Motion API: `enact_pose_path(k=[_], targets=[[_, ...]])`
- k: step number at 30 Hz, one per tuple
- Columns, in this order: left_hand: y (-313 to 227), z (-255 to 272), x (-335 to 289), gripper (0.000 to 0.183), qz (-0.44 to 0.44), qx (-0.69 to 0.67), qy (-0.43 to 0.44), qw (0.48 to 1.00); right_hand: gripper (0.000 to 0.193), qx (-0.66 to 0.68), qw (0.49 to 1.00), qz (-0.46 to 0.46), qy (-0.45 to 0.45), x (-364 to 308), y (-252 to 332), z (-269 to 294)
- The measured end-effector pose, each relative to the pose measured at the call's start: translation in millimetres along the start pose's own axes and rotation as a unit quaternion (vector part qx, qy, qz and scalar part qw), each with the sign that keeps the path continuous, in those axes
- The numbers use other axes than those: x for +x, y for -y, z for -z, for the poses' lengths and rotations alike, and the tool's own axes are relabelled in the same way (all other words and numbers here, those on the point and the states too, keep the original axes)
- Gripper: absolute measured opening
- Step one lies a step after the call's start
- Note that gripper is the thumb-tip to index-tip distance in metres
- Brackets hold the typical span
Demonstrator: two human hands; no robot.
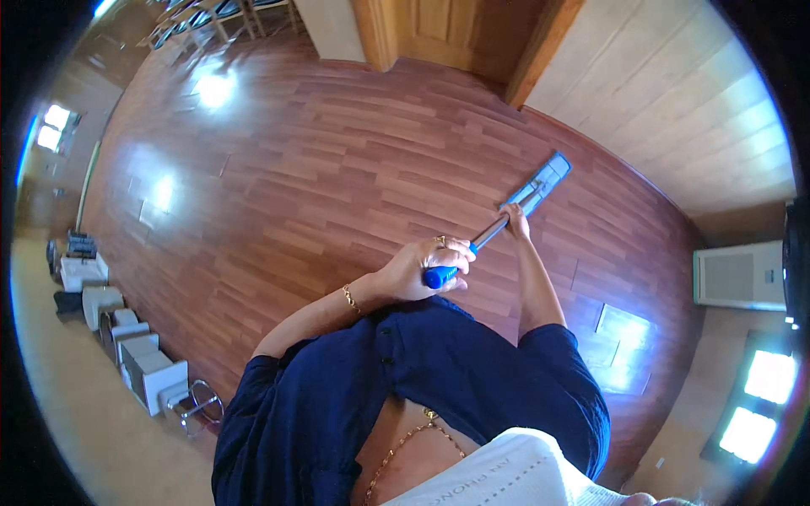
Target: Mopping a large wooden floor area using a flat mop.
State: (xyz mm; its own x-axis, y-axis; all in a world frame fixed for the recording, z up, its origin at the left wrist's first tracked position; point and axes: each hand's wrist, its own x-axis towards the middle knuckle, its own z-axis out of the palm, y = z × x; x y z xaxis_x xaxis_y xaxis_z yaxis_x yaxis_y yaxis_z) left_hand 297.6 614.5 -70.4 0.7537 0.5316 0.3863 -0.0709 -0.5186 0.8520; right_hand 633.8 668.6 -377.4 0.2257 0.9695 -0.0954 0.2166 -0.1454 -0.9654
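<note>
A flat mop with a light blue head (553,171) lies on the wood-look floor (337,152), ahead and to the right. Its metal pole (489,234) slants back toward my body and ends in a blue grip (440,277). My left hand (422,268), with a ring and a gold bracelet at the wrist, is wrapped round the pole's top at that grip. Farther down, closer to the mop head, my right hand (516,223) is closed round the pole with the arm stretched forward.
A brown wooden door (447,34) in its frame stands ahead, with a pale panelled wall (658,101) to its right. Several boxes and small furniture pieces (152,371) line the left wall. Chairs (224,13) stand far left. At the right wall is a white appliance-like box (738,276).
</note>
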Motion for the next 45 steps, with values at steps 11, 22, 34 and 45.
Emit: enact_pose_path(k=[11,22,34,45], targets=[[-76.6,55.8,-69.9,0.025,-0.006,0.286,-0.154,0.946,0.016,-0.066,0.956,0.146,0.246,52.1,59.8,-181.7],[-208.2,88.8,-142.2,0.031,-0.064,0.442,-0.248,0.86,0.04,-0.238,0.719,0.388,0.525,-93.3,250.7,-355.8],[-293.0,64.8,-169.4,0.039,0.065,0.457,-0.275,0.844,0.036,-0.066,0.579,0.378,0.719,-246.6,291.8,-440.4],[-303.9,77.5,-174.2,0.042,-0.014,0.386,-0.236,0.891,0.026,-0.109,0.615,0.384,0.68,-236.7,302.8,-404.1]])
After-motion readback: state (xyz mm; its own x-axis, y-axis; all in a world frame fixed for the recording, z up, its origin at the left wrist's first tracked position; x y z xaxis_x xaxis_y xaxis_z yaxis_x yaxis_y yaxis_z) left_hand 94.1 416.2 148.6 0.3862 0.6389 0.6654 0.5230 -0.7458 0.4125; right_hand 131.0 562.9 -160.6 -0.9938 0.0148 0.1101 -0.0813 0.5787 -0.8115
